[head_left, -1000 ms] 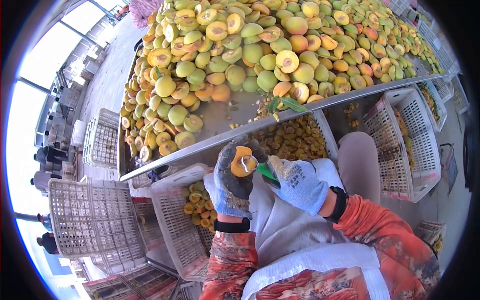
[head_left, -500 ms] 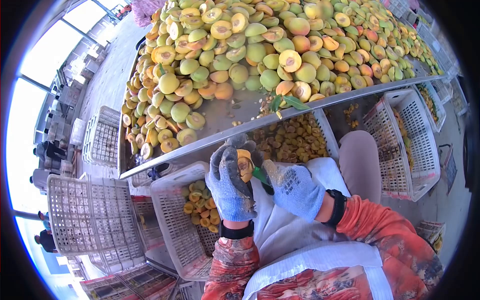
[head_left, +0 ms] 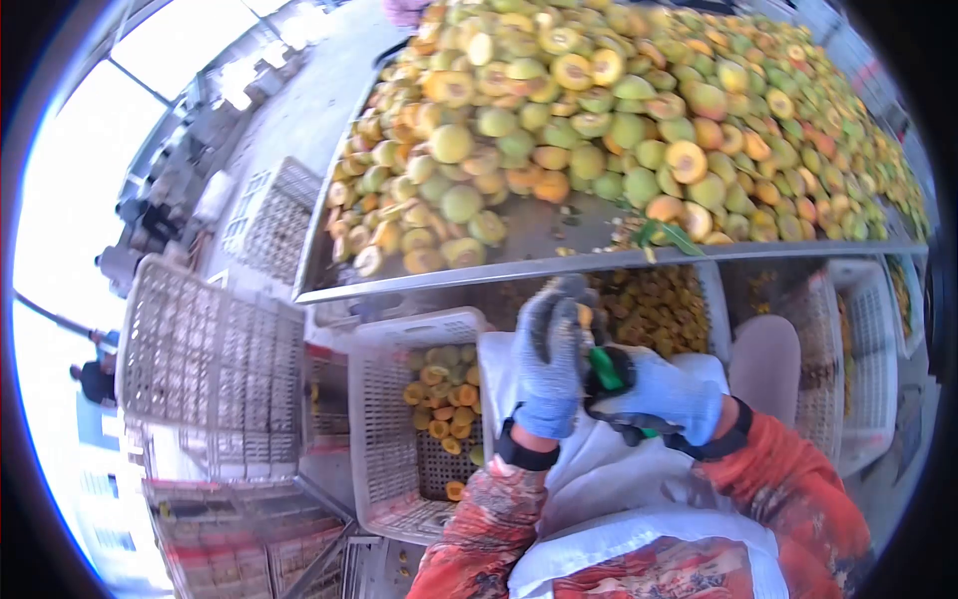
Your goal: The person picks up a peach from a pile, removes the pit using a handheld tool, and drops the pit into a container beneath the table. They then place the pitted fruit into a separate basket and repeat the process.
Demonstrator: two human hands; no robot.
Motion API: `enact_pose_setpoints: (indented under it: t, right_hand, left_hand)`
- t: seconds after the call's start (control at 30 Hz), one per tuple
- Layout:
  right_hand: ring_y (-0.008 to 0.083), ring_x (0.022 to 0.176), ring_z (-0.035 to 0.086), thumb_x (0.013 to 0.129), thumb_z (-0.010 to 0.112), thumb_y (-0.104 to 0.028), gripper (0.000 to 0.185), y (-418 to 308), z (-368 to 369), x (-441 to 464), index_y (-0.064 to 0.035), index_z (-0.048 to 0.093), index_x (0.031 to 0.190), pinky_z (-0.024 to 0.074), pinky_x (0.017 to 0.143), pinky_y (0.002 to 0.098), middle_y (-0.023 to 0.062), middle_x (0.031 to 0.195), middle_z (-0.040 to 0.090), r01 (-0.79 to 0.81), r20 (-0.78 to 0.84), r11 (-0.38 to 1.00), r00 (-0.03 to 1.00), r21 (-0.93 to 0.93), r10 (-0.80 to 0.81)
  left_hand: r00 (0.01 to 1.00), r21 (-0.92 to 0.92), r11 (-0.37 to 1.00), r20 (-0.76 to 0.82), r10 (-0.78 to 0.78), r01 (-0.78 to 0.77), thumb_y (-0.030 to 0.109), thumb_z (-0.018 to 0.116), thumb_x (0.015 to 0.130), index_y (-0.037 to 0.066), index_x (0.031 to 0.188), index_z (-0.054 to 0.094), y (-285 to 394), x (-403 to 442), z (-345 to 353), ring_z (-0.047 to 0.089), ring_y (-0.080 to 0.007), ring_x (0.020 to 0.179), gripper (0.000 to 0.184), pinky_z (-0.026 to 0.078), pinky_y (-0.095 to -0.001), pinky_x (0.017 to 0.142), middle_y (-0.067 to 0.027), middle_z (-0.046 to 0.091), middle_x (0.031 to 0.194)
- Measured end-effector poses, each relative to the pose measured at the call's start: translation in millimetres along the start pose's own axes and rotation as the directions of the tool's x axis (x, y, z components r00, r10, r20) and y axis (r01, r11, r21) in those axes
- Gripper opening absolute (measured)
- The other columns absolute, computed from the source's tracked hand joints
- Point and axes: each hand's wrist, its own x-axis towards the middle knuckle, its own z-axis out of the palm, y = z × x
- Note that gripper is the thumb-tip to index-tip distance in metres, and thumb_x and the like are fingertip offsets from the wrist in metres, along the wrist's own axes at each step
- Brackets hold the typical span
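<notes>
My left hand (head_left: pixel 551 364), in a blue-and-grey work glove, is closed around a halved peach (head_left: pixel 585 316), mostly hidden by the fingers. Close on its right, my right hand (head_left: pixel 664 391), gloved the same way, grips a green-handled tool (head_left: pixel 609 369); its working end cannot be made out. Both hands are over my white apron (head_left: pixel 609 479), just in front of the metal table (head_left: pixel 519 225). A large heap of green-yellow peaches (head_left: pixel 629 130), many of them halved, covers the table.
Left of my lap, a white plastic crate (head_left: pixel 374 449) holds peach halves. Brownish pieces (head_left: pixel 654 309) fill another crate under the table edge. Further crates stand at the right (head_left: pixel 866 369) and far left (head_left: pixel 215 364). Green leaves (head_left: pixel 669 235) lie near the table's front edge.
The view has shifted, so everything sits further right and more of the left crate shows. The cut face of the peach in my left hand has turned from view; the tool's green handle shows more.
</notes>
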Motion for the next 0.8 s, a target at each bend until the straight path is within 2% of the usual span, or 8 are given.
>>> enact_pose_setpoints:
  t: [0.13, 0.17, 0.2, 0.3, 0.37, 0.63, 0.73, 0.8]
  right_hand:
    - [0.0172, 0.051, 0.058, 0.072, 0.064, -0.01, 0.025, -25.0, 1.3, -6.8, -0.0016, 0.053, 0.094, 0.0451, 0.044, 0.0323, 0.0095, 0.067, 0.058, -0.08, -0.278, 0.853, 0.957, -0.516, -0.078]
    - [0.0194, 0.052, 0.059, 0.072, 0.063, -0.008, 0.024, 11.0, -18.9, 7.7, -0.002, 0.053, 0.094, 0.0458, 0.045, 0.032, 0.0116, 0.066, 0.058, 0.193, -0.007, 0.24, 0.767, -0.951, -0.641]
    - [0.0194, 0.052, 0.059, 0.072, 0.063, -0.008, 0.024, 12.7, -11.7, 9.3, -0.002, 0.053, 0.094, 0.0458, 0.045, 0.032, 0.0116, 0.066, 0.058, 0.231, 0.043, 0.201, 0.751, -0.952, -0.658]
    - [0.0172, 0.052, 0.057, 0.073, 0.063, -0.009, 0.025, 2.8, -5.1, 7.4, -0.003, 0.054, 0.095, 0.0459, 0.047, 0.0312, 0.0077, 0.062, 0.055, 0.181, -0.059, 0.281, 0.738, -0.942, -0.672]
    - [0.0163, 0.052, 0.058, 0.069, 0.066, -0.01, 0.029, -6.3, -1.9, -3.6, -0.0039, 0.054, 0.095, 0.0461, 0.042, 0.0311, 0.0053, 0.071, 0.058, -0.02, -0.143, 0.987, 0.99, -0.16, -0.003]
    - [0.0162, 0.065, 0.06, 0.064, 0.067, -0.009, 0.041, 23.0, -38.0, 0.6, -0.002, 0.055, 0.103, 0.0485, 0.056, 0.0273, 0.0076, 0.08, 0.062, -0.064, 0.007, 0.996, 0.998, 0.057, 0.064]
    - [0.0175, 0.076, 0.06, 0.064, 0.067, -0.009, 0.045, 2.6, -32.6, -16.6, -0.0015, 0.055, 0.107, 0.0477, 0.069, 0.0267, 0.0095, 0.086, 0.063, -0.077, 0.061, 0.996, 0.995, 0.049, 0.074]
    - [0.018, 0.082, 0.06, 0.065, 0.067, -0.01, 0.047, -2.9, -31.4, -21.6, -0.0012, 0.055, 0.109, 0.0465, 0.075, 0.0268, 0.0104, 0.089, 0.064, -0.09, 0.064, 0.992, 0.994, 0.084, 0.085]
  left_hand:
    - [0.989, -0.313, 0.95, 0.139, 0.046, 0.0, 0.005, 0.05, 0.088, -0.001, 0.116, 0.047, -30.0, 7.2, -9.1, 0.054, -0.0142, 0.095, 0.029, 0.045, -0.0255, 0.082, -0.0092, 0.055, 0.11]
    - [0.989, -0.426, 0.896, 0.124, -0.077, 0.123, 0.007, 0.051, 0.088, -0.002, 0.117, 0.047, -40.6, 11.3, -9.9, 0.054, -0.0144, 0.095, 0.03, 0.044, -0.0255, 0.084, -0.0086, 0.055, 0.109]
    - [0.974, -0.466, 0.856, 0.127, -0.185, 0.224, 0.009, 0.053, 0.087, -0.002, 0.116, 0.048, -55.1, 17.3, -11.2, 0.053, -0.0141, 0.096, 0.032, 0.043, -0.0256, 0.085, -0.0075, 0.055, 0.107]
    - [0.953, -0.346, 0.889, 0.133, -0.272, 0.302, 0.011, 0.053, 0.087, -0.001, 0.114, 0.051, -57.0, 19.5, -17.5, 0.055, -0.0123, 0.092, 0.03, 0.043, -0.0243, 0.084, -0.0067, 0.058, 0.102]
    - [0.99, -0.153, 0.98, 0.083, -0.112, 0.124, 0.011, 0.052, 0.087, 0.0, 0.112, 0.053, -47.9, 10.7, -19.6, 0.056, -0.0106, 0.085, 0.027, 0.044, -0.0245, 0.08, -0.007, 0.06, 0.098]
    - [0.954, 0.416, 0.86, 0.09, 0.285, -0.296, 0.008, 0.057, 0.081, 0.002, 0.117, 0.05, -21.5, -11.6, -15.1, 0.054, -0.0233, 0.104, 0.037, 0.044, -0.03, 0.085, -0.0152, 0.056, 0.112]
    - [0.969, -0.468, 0.852, 0.177, -0.171, 0.236, 0.009, 0.056, 0.083, 0.001, 0.115, 0.051, -43.5, -3.4, 1.6, 0.055, -0.0175, 0.098, 0.034, 0.044, -0.0283, 0.083, -0.0126, 0.058, 0.108]
    - [0.887, -0.391, 0.801, 0.292, -0.358, 0.453, 0.007, 0.054, 0.084, -0.001, 0.114, 0.052, -53.9, 6.4, 0.6, 0.054, -0.0138, 0.094, 0.03, 0.043, -0.0266, 0.085, -0.0105, 0.059, 0.105]
